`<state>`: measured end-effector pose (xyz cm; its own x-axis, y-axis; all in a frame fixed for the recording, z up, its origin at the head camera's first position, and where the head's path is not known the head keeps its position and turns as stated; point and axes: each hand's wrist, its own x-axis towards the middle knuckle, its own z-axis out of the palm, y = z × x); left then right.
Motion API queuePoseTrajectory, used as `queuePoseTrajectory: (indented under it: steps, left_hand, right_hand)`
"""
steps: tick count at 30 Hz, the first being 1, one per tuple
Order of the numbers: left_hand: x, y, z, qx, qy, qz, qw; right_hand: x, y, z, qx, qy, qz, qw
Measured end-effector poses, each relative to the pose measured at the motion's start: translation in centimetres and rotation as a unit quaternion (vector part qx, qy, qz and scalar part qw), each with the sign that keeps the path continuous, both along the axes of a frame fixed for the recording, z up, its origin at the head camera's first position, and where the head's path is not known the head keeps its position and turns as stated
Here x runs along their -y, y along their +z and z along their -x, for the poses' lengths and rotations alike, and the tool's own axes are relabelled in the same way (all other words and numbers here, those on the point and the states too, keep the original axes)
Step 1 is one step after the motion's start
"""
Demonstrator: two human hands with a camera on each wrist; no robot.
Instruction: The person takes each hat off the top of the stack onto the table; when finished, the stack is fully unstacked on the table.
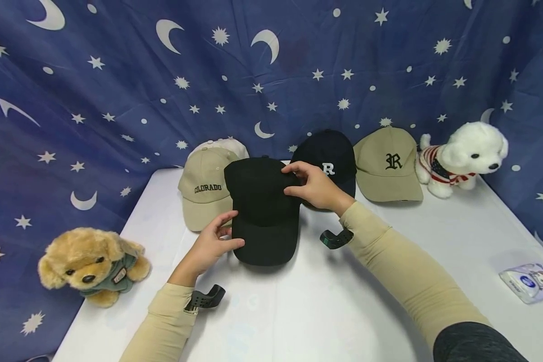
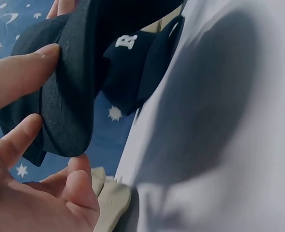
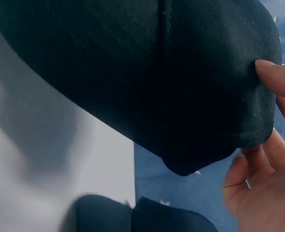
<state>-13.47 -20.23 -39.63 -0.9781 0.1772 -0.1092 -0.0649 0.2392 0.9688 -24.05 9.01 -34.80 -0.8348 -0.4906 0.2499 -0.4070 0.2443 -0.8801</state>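
Observation:
A plain black baseball cap (image 1: 264, 201) is held up between both hands, brim down, in front of the row of caps. My left hand (image 1: 210, 245) holds its left edge near the brim, thumb on the front. High on the right side of the crown, my right hand (image 1: 319, 187) grips the cap with thumb and fingers. The right wrist view shows the thumb on the cloth of the black cap (image 3: 190, 72) and other fingers behind its edge. Behind it stand a beige Colorado cap (image 1: 203, 188) and a navy cap with a white R (image 1: 328, 151).
A khaki cap with a black R (image 1: 386, 166) and a white plush dog (image 1: 472, 151) are at the back right. A tan plush dog (image 1: 95, 264) sits at the left edge. A small printed packet (image 1: 531, 282) lies at the right on the white table (image 1: 298, 322).

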Motion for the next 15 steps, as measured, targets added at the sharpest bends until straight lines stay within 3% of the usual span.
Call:
queuePoseTrajectory:
  steps: [10,15]
  left_hand:
    - [-3.5,-0.3,0.3,-0.013,-0.048,-0.002,0.9987]
    - [-5.3,-0.6,0.5,-0.025,-0.067,0.009,0.9974]
  right_hand:
    - [-3.9,0.7,-0.6,-0.043,-0.032,-0.045,0.998]
    - [-6.1,0.6,-1.2,-0.039,-0.041,-0.042,0.998]
